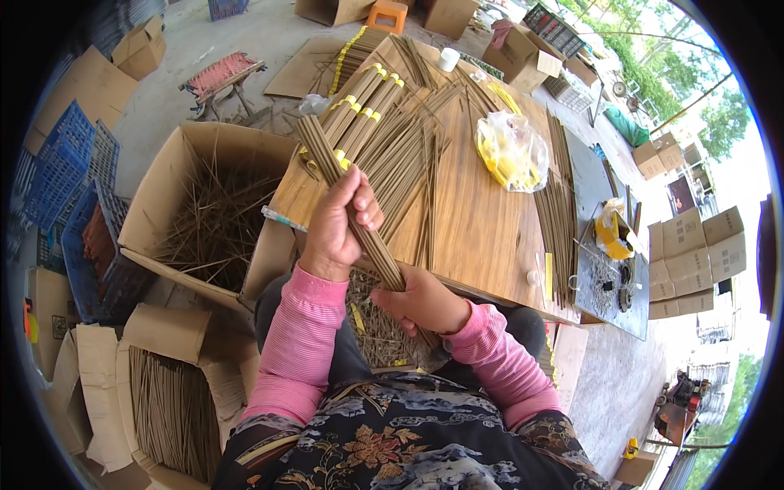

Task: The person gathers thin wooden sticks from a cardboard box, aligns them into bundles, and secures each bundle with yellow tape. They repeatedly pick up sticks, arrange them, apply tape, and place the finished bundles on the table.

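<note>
A bundle of thin brown sticks (377, 251) slants across in front of me above my lap, its upper end pointing toward the far left. My left hand (341, 220) is closed round its upper part. Lower down, my right hand (425, 302) grips the same bundle, fingers partly hidden behind it. Beyond the left hand, finished-looking bundles with yellow bands (359, 106) lie on the wooden table (482, 229). Loose brown sticks (408, 167) are spread beside them.
A carton of tangled sticks (212, 204) stands left of the table, and another carton of straight sticks (171, 400) at lower left. A plastic bag with yellow contents (513, 151) and a white cup-like container (448, 59) sit on the table. Blue crates (73, 163) are far left.
</note>
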`<state>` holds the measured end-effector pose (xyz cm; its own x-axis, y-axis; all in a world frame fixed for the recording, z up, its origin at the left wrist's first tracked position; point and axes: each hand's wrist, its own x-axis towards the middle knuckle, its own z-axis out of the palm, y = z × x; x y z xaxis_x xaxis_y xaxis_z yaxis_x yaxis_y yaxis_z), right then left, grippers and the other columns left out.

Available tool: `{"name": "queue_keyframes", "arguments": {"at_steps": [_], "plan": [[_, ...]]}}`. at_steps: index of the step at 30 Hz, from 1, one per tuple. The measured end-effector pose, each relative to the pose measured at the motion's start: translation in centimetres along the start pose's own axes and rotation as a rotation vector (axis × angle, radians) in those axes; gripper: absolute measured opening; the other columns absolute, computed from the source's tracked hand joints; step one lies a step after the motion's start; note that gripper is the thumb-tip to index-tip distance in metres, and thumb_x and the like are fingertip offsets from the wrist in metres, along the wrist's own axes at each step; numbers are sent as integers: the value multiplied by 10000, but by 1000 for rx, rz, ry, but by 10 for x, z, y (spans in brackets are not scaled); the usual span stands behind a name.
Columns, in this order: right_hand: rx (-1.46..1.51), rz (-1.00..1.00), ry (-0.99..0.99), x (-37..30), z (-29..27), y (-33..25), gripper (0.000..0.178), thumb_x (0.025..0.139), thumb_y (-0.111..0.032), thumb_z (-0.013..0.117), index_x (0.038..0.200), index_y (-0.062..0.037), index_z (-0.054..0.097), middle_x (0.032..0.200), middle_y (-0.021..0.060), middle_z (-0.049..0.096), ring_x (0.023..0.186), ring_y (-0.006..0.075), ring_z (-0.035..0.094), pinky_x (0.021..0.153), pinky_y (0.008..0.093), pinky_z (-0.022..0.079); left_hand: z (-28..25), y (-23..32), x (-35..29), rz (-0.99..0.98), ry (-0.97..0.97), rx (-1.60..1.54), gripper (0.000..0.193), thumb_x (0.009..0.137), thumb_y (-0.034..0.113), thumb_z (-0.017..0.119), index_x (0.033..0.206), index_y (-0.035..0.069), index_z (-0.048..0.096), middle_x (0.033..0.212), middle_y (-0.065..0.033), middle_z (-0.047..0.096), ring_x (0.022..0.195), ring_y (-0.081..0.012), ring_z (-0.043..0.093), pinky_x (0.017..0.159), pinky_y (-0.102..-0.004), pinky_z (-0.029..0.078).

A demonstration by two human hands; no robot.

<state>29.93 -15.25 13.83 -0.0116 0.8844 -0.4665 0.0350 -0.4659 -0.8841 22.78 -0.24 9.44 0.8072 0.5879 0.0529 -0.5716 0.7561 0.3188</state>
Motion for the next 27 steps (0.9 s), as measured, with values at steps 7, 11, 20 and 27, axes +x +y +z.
{"name": "queue_keyframes", "arguments": {"at_steps": [7, 11, 20, 27], "plan": [[194, 54, -161, 1, -6, 3, 172, 848, -122, 540, 852, -14, 406, 516, -7, 424, 364, 68, 408, 323, 222, 365, -11, 18, 6, 121, -107, -161, 254, 889, 327, 502, 745, 118, 487, 549, 38, 433, 444, -66, 403, 438, -214, 358], [-72, 28, -10, 1, -1, 6, 200, 842, -150, 556, 857, -8, 416, 523, -2, 437, 378, 71, 428, 326, 225, 367, -12, 26, 5, 227, -39, -115, 252, 884, 331, 510, 750, 117, 494, 580, 17, 478, 481, -75, 445, 468, -217, 388], [-123, 19, 137, 8, -7, -3, 201, 840, -164, 570, 827, -9, 442, 505, 3, 456, 366, 85, 440, 328, 234, 356, 4, -18, -4, 43, -12, -21, 323, 829, 421, 564, 721, 141, 445, 591, -5, 490, 484, -113, 476, 464, -250, 399], [-24, -11, 65, 10, -9, -1, 190, 842, -156, 574, 837, -16, 445, 501, -4, 452, 356, 84, 433, 321, 230, 347, 2, -20, -4, 31, -44, -15, 336, 821, 431, 568, 701, 143, 442, 574, -5, 487, 452, -118, 477, 425, -251, 391]]}}
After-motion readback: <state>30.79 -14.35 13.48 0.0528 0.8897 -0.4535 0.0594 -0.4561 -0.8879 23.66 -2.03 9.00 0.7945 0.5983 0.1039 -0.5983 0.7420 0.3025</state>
